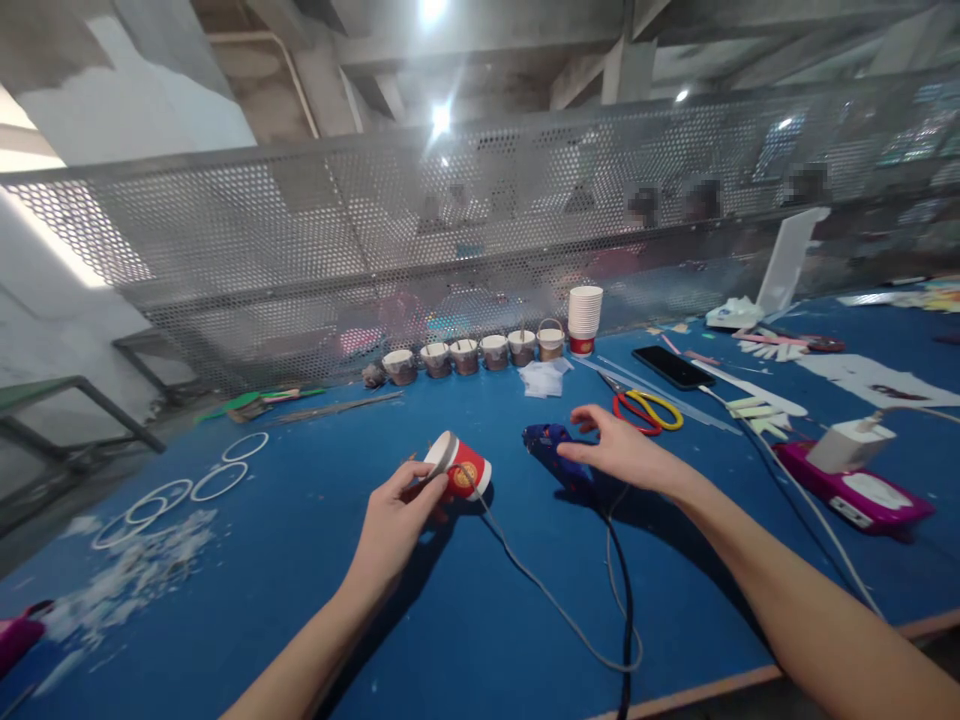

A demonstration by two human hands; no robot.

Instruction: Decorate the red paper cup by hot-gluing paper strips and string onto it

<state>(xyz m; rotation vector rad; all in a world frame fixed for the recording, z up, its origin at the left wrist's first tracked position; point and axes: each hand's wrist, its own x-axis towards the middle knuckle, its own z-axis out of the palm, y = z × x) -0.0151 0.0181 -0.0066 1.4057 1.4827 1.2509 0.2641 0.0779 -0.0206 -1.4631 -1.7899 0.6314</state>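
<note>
My left hand (409, 510) is closed around a red paper cup (472, 472), which is tilted on its side a little above the table. A grey cord (517, 560) runs along the cup near its rim and trails over the table in a loop. My right hand (619, 450) is open, fingers curved and apart, over a blue hot glue gun (551, 440). The thumb is close to the gun's body; whether it touches cannot be seen. From the gun a black cable (626, 600) leads to the table's front edge.
Several wrapped cups (463, 358) line the back beside a stack of paper cups (585, 320). Scissors (649, 410), a phone (673, 367) and a purple power strip (855, 490) lie right. White rings (219, 480) and scraps (142, 570) lie left. A perforated metal screen (360, 240) stands behind.
</note>
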